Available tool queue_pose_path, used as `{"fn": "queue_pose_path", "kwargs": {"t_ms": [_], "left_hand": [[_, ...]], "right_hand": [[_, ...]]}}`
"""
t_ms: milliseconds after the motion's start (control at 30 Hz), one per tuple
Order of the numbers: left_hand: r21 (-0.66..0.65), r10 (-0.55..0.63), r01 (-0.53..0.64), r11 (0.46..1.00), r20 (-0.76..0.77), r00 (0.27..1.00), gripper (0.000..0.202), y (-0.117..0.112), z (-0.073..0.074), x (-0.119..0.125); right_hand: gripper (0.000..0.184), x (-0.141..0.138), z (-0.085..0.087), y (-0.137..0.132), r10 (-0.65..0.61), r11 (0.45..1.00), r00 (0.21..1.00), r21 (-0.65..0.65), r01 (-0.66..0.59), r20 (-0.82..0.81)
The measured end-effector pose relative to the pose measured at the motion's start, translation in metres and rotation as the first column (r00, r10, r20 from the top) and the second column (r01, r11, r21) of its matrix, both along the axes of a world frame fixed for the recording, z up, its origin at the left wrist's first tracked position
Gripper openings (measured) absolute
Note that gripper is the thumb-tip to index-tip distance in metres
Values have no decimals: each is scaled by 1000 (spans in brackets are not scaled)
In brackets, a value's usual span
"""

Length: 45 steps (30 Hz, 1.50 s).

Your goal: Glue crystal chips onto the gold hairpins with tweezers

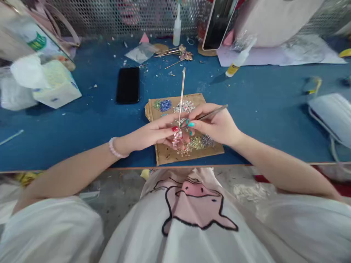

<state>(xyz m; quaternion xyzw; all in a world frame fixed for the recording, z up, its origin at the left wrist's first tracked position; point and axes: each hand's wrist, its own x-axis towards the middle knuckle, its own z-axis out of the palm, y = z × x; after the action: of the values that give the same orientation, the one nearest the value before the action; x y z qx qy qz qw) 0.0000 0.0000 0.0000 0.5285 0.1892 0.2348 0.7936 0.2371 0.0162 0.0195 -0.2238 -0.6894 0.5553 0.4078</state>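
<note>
Between the fingers of my left hand [153,135] is a hair stick, its thin metal shaft [182,91] pointing up and away from me. Pink sparkling stones cover its ornament [177,137] at the lower end. My right hand [216,124] is closed on slim metal tweezers [212,113], whose tip reaches the hair stick just above the ornament. Both hands are over a piece of cardboard [167,157] with small piles of rhinestones: blue ones [165,105], clear ones [186,106] and yellowish ones [196,143]. My fingers hide part of the cardboard.
A black phone [128,85] lies on the blue table [95,128]. Behind are more hair sticks [186,54], glue bottles [237,64] [177,31] and a propped phone [219,25]. A tissue pack [56,86] is at left, a face mask [333,117] at right.
</note>
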Motion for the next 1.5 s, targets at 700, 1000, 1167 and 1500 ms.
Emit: {"fn": "queue_pose_path", "kwargs": {"t_ms": [700, 1000, 1167, 1500], "left_hand": [[54, 16, -15, 998, -16, 1000, 59, -4, 8, 2], [17, 42, -41, 999, -35, 999, 60, -3, 8, 1], [6, 46, -46, 999, 5, 999, 54, -3, 8, 2], [-8, 45, -45, 999, 16, 999, 53, -4, 8, 2]], "right_hand": [[26, 2, 1, 2, -50, 990, 995, 138, 38, 84], [25, 3, 4, 3, -13, 989, 995, 149, -1, 94], [24, 3, 6, 2, 23, 987, 995, 158, -39, 100], [27, 5, 5, 3, -26, 982, 991, 187, 1, 132]]}}
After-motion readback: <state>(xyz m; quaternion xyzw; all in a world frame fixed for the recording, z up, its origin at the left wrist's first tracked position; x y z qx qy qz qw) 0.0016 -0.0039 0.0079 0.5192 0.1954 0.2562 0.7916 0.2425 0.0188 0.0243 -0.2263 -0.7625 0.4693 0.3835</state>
